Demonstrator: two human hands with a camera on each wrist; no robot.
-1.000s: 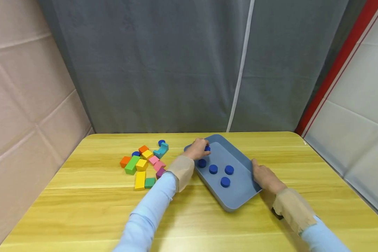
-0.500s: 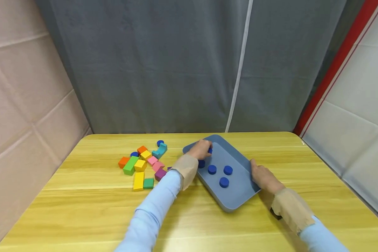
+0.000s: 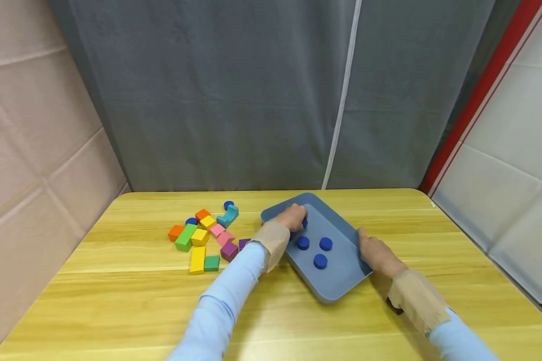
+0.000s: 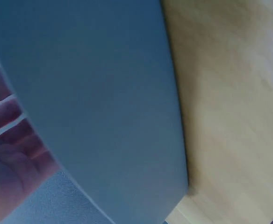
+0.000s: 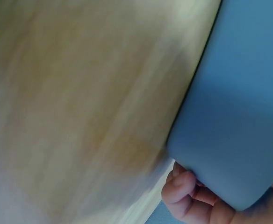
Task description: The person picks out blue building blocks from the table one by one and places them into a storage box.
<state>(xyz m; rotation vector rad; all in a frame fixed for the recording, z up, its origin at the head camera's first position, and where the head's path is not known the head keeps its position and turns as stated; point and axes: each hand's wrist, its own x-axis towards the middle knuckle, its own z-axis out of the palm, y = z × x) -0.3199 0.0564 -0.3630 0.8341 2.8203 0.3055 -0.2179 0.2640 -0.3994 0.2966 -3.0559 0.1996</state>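
Observation:
In the head view a grey-blue tray (image 3: 343, 283) lies slantwise on the wooden table. Inside its far left part my left hand (image 3: 289, 218) holds a blue disc (image 3: 304, 223) at its fingertips. Beneath that wrist another disc is mostly hidden. Several blue discs (image 3: 320, 261) lie on the tray floor. The tray's outer wall (image 4: 94, 102) hides part of the left fingers in the left wrist view, and the held disc does not show there. At the tray's right end my right hand (image 3: 379, 253) grips the wall, its curled fingers (image 5: 178, 186) seen at the corner in the right wrist view.
Left of the tray lies a loose group of coloured blocks, among them a green block (image 3: 186, 237), a yellow block (image 3: 197, 259), a purple block (image 3: 229, 251) and a teal curved block (image 3: 228, 216). A blue disc (image 3: 228, 205) lies behind them. A grey curtain (image 3: 235, 110) hangs behind the table.
My left hand has moved a little right and nearer within the tray, the blue disc moving along with it. My right hand keeps its grip on the tray. The view has shifted slightly.

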